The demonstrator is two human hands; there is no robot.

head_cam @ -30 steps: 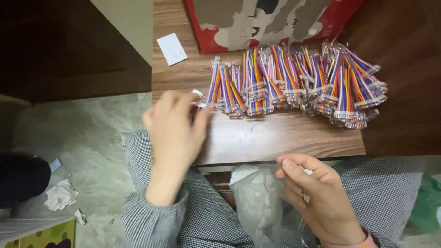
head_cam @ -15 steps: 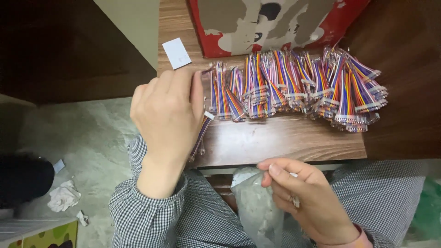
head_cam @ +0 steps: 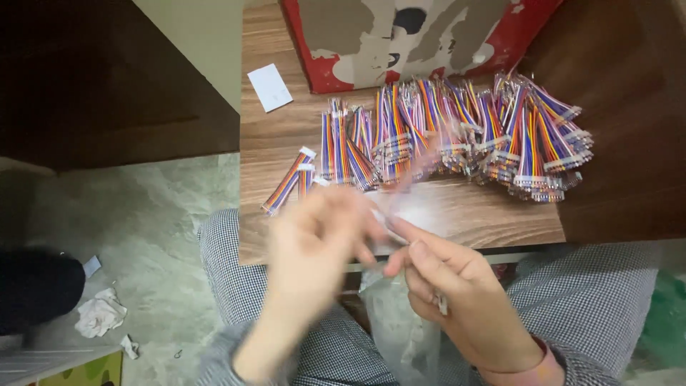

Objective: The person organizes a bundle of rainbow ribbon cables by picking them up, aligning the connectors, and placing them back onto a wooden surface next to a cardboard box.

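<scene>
My left hand [head_cam: 314, 246] is blurred by motion in front of the wooden table's [head_cam: 457, 214] near edge, fingertips meeting those of my right hand [head_cam: 457, 304]. A faint, blurred ribbon cable [head_cam: 416, 168] rises from where the fingertips meet; it seems pinched in my left hand. My right hand is curled at the mouth of a clear plastic bag [head_cam: 400, 336] on my lap. A long pile of rainbow ribbon cables [head_cam: 457, 132] with white connectors lies across the table. One loose cable [head_cam: 286, 182] lies at the pile's left end.
A torn red cardboard box [head_cam: 414, 36] stands behind the pile. A white card [head_cam: 269, 87] lies at the table's far left. Crumpled paper [head_cam: 100, 314] and a dark object [head_cam: 36, 289] are on the stone floor to the left. Dark furniture flanks both sides.
My left hand left the pile's left end and swept down to my right hand, bringing a cable. One loose cable stayed on the table. My right hand rose a little.
</scene>
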